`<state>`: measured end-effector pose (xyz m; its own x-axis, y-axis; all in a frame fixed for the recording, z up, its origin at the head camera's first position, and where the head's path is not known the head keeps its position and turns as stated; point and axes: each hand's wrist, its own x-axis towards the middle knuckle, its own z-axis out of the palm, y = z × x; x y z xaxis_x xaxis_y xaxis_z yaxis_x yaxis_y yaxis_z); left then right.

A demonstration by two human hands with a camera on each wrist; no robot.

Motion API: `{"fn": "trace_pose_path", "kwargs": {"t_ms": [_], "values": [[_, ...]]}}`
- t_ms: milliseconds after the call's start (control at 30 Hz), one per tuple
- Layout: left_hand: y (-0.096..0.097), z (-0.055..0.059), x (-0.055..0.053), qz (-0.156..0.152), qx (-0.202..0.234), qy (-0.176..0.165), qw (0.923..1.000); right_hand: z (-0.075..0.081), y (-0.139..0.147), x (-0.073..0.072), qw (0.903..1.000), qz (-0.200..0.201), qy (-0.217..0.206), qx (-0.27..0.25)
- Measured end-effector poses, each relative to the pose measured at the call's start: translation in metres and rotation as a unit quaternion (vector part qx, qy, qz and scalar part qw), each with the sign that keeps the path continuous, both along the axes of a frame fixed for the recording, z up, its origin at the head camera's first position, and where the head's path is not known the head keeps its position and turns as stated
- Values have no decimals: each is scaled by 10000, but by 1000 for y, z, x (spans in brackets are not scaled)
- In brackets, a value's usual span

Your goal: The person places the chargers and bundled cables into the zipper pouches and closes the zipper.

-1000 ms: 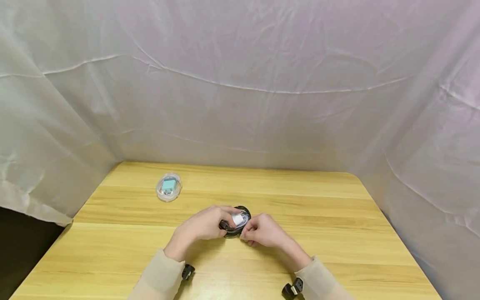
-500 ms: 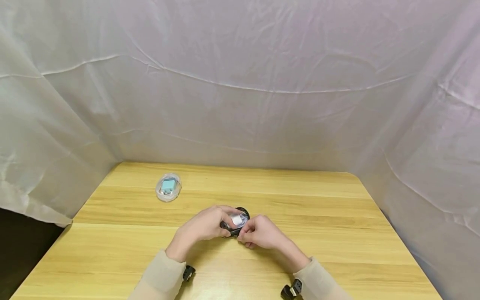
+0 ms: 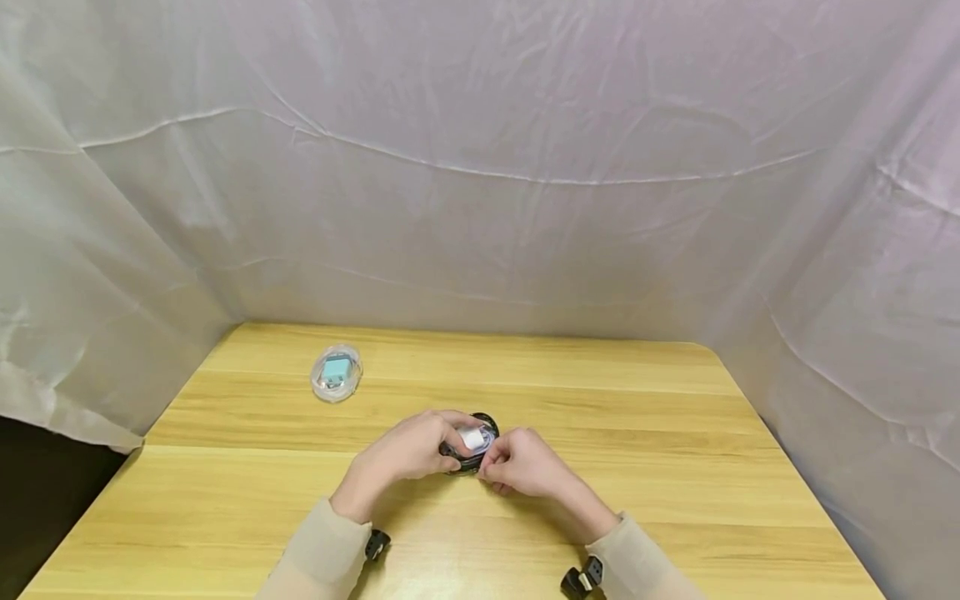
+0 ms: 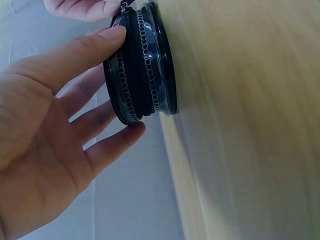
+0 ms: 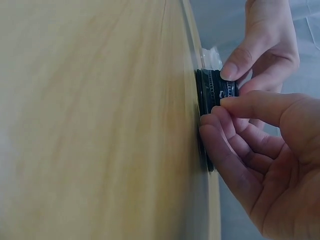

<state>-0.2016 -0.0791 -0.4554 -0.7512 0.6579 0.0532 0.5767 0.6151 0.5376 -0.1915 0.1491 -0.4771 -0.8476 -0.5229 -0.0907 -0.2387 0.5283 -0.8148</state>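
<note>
A round black zip pouch (image 3: 490,425) with a clear top lies on the table in the head view, a white charger (image 3: 472,437) and a pale coiled cable showing inside. My left hand (image 3: 408,448) grips it from the left, thumb on the near side and fingers over the far side. At the pouch's right side, my right hand (image 3: 528,462) pinches the small zipper pull (image 4: 125,6), seen at the top of the left wrist view. The zipper band (image 4: 137,65) runs round the pouch's side. My right fingertips partly hide the pouch in the right wrist view.
On the wooden table (image 3: 637,433), a second round pouch (image 3: 324,389), clear with a pale rim, sits at the back left with a light blue block (image 3: 337,370) inside. Grey-white cloth (image 3: 480,233) hangs behind the table and at both sides.
My right hand has shifted slightly left and nearer along the pouch's edge, still pinching. My left hand keeps its grip, and the pouch has turned or tilted a little.
</note>
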Motion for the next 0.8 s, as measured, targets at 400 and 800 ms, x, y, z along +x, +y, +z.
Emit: {"fn": "trace_pose_path", "kwargs": {"t_ms": [400,800], "values": [[0,2,1,21,-24,36,10000,3,12,-7,9996,-245,25,134],[-1,2,1,46,-31,98,9999,2,11,-7,9997,-155,-165,7]]}}
